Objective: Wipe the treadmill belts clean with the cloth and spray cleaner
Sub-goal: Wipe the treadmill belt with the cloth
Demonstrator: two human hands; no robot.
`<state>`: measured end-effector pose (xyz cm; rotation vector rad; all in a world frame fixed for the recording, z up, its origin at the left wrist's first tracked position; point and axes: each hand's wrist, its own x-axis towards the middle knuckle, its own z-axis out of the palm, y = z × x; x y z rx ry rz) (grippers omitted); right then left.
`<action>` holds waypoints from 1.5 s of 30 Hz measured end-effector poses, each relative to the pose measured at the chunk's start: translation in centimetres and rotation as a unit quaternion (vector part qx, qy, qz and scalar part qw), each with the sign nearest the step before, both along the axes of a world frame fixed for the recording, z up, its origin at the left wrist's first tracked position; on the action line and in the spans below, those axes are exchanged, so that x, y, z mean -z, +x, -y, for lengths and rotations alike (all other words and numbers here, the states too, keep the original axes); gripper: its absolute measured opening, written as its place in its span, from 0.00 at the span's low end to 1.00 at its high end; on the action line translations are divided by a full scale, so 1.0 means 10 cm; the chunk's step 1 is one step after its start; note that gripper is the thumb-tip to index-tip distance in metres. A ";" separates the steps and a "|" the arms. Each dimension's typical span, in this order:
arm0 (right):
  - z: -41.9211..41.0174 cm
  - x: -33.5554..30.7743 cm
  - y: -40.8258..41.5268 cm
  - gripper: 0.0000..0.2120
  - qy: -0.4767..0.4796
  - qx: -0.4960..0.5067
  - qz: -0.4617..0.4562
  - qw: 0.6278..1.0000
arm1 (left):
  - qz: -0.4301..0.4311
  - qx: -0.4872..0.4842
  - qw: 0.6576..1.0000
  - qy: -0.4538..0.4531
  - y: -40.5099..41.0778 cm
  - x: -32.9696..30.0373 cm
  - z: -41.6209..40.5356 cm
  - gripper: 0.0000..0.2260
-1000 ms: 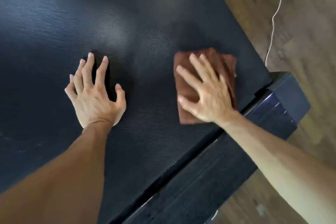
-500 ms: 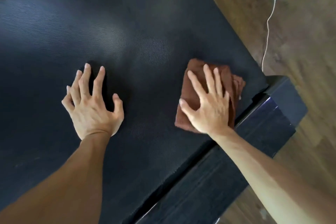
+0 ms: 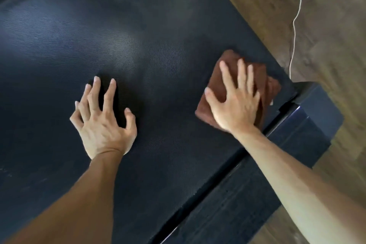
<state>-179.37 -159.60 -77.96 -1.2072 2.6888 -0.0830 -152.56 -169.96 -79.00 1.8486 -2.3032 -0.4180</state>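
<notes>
On the black treadmill belt, near its right edge, the right hand presses straight fingers flat on the folded brown cloth, while the left hand, spread and grasping nothing, rests beside it

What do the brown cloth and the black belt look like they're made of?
Cloth: soft, matte, plush fabric, probably microfibre or terry; it folds in thick layers. Belt: likely rubber or PVC, with a fine woven-looking texture and dull sheen.
</notes>
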 end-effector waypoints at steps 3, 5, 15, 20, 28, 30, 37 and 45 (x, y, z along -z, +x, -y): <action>0.69 0.02 -0.36 0.36 -0.024 0.111 -0.007 0.994 | 0.004 0.002 1.000 0.003 0.00 0.01 0.00 0.32; 1.12 0.04 -0.32 0.34 -0.028 0.081 -0.002 0.996 | 0.005 0.002 1.000 0.000 0.00 0.01 0.01 0.32; 0.17 -0.03 -0.19 0.36 0.018 -0.026 -0.010 0.999 | 0.013 0.003 1.000 0.006 0.00 0.01 0.01 0.32; 1.35 0.02 -0.41 0.36 -0.019 0.039 -0.020 0.999 | 0.018 0.005 1.000 0.007 0.01 0.02 0.02 0.32; 0.21 -0.06 0.28 0.35 0.005 -0.246 -0.003 0.969 | 0.014 0.004 1.000 0.004 0.01 0.01 0.01 0.32; 0.17 -0.05 -0.01 0.35 0.021 -0.115 -0.019 0.993 | 0.010 0.003 1.000 0.007 0.01 0.01 0.01 0.32; 1.60 0.06 -0.17 0.35 -0.028 -0.042 -0.022 0.998 | 0.017 0.005 1.000 0.005 0.00 0.02 0.01 0.32; 0.44 -0.02 0.11 0.33 0.003 -0.190 -0.013 0.982 | 0.020 0.005 1.000 0.010 0.02 0.02 0.01 0.32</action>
